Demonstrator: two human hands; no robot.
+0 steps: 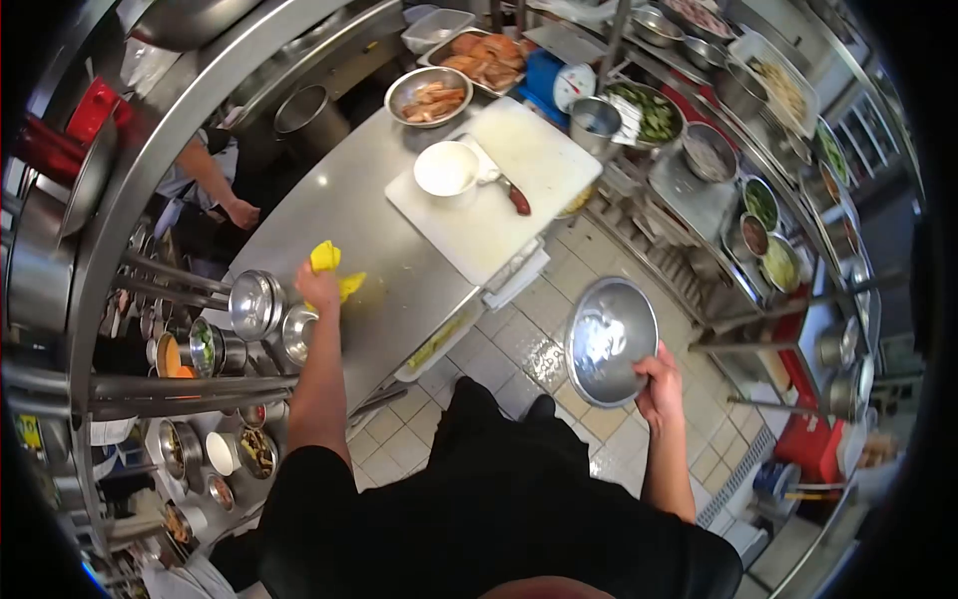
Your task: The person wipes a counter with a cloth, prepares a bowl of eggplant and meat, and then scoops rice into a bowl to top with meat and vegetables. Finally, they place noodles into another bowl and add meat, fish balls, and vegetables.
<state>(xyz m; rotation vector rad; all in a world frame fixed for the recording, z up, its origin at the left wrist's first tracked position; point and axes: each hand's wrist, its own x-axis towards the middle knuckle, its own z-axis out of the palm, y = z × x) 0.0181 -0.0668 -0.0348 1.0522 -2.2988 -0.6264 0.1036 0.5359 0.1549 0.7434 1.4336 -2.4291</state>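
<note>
Two hands work apart: the left hand (317, 288) bunches a yellow cloth (333, 270) against the steel counter (399, 250), near the white cutting board (499, 190); the right hand (660, 384) grips a metal bowl (611, 341) by its rim over the floor, where a loose hold could probably drop it.

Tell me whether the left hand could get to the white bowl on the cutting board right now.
Probably yes. The left hand presses a yellow cloth on the steel counter, and bare countertop lies between it and the white bowl; it would be a long stretch.
</note>
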